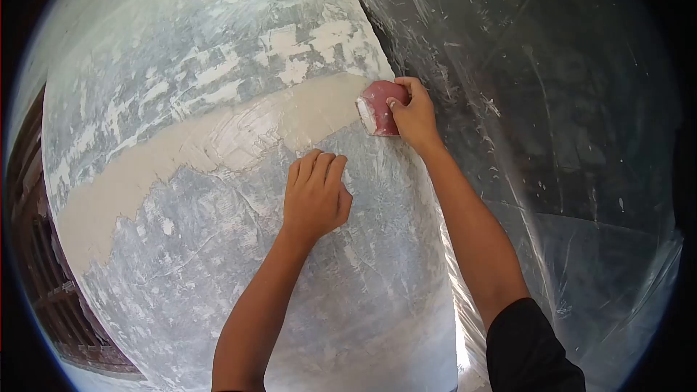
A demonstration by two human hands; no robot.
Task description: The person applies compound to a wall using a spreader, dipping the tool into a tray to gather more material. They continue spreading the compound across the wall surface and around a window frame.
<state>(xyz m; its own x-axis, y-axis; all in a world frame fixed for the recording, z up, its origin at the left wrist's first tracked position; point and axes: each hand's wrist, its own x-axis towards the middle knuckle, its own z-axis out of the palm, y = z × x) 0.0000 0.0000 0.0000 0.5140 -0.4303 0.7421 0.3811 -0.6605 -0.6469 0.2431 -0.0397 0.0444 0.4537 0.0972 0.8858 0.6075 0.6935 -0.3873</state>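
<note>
Black sleeve (534,348) and bare right forearm (475,232) come up from the lower right, nearest the camera, while the left forearm (254,312) rises from the bottom edge. At the end of the right arm, the right hand (417,116) grips a dark red spreader (382,101), thumb on the face turned to the camera, the other fingers bent round its right side and partly hidden. Whitish paste (367,115) coats the spreader's left edge. It is at the right end of a smooth cream band (232,131), close to the wall's right border; whether its edge presses on the surface cannot be told. Lower and to the left, the left hand (314,196) is just below the band, its back to the camera and its fingers curled; the palm is hidden, so I cannot tell whether they are fully closed or hold anything. Around the band, the wall (218,247) is mottled grey, with rough white patches above. Clear plastic sheeting (566,138), creased and speckled white, covers the right side, and brown slats (58,276) show at the far left.
</note>
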